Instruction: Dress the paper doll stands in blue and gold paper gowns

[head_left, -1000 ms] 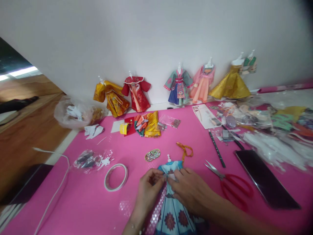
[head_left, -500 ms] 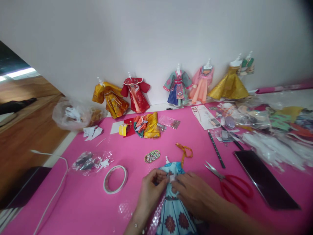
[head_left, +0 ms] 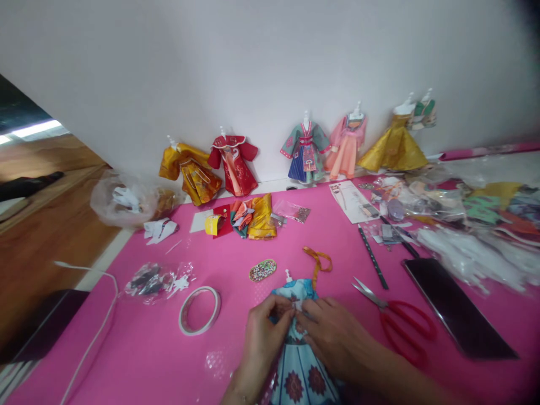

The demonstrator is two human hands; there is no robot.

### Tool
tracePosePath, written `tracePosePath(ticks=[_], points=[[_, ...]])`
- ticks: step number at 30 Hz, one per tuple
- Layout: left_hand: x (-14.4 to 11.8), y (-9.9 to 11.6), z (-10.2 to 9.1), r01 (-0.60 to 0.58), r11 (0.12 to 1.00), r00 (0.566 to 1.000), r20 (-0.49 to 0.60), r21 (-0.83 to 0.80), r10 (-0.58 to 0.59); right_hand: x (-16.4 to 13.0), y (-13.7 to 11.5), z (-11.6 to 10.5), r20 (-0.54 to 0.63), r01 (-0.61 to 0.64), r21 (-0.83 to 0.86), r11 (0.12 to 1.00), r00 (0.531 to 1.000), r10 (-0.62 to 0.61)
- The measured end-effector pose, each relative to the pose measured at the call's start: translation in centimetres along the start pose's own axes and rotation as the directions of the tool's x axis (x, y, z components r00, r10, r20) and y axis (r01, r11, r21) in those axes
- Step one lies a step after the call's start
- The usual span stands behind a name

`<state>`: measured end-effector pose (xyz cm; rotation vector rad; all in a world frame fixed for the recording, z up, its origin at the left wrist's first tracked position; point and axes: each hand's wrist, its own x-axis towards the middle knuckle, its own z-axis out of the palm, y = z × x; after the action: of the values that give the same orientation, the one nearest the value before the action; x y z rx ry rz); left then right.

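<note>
A small blue paper dress [head_left: 300, 368] with red flower prints lies flat on the pink mat [head_left: 236, 247] at the near edge, its white hanger tip pointing away from me. My left hand [head_left: 264, 337] pinches the dress at its waist from the left. From the right, my right hand [head_left: 337, 337] presses on the same spot, fingertips meeting those of the left hand. An orange ribbon [head_left: 318, 261] trails from the top of the dress.
Red-handled scissors [head_left: 396, 320] lie right of my hands, a tape roll [head_left: 199, 309] to the left, a beaded oval [head_left: 262, 270] just beyond. A dark phone [head_left: 458, 315], a black pen [head_left: 373, 257], plastic bags and paper scraps crowd the right. Several finished paper dresses [head_left: 306, 147] stand along the wall.
Both hands have slid a little toward me along the dress and closed together at its waist. The view has dipped slightly.
</note>
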<state>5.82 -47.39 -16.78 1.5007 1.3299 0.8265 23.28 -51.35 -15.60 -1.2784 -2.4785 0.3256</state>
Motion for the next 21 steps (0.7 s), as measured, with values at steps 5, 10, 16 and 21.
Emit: tracePosePath(ticks=[5, 10, 16, 21], points=[[-0.02, -0.11, 0.56, -0.025, 0.998, 0.999, -0.041, 0.064, 0.028, -0.56, 0.04, 0.42, 0.009, -0.043, 0.031, 0.999, 0.999, 0.043], [-0.16, -0.12, 0.12, -0.010, 1.000, 0.995, -0.104, 0.027, 0.013, -0.77, 0.11, 0.51, 0.015, -0.049, 0.011, 0.999, 0.999, 0.049], [-0.24, 0.29, 0.11, -0.009, 0.999, 0.992, -0.122, 0.035, 0.014, -0.46, 0.22, 0.29, 0.050, -0.039, -0.004, 0.999, 0.998, 0.039], [-0.15, 0.50, 0.42, -0.054, 0.993, 0.998, -0.026, 0.106, 0.057, -0.30, 0.06, 0.03, 0.038, -0.028, 0.043, 0.999, 0.999, 0.026]])
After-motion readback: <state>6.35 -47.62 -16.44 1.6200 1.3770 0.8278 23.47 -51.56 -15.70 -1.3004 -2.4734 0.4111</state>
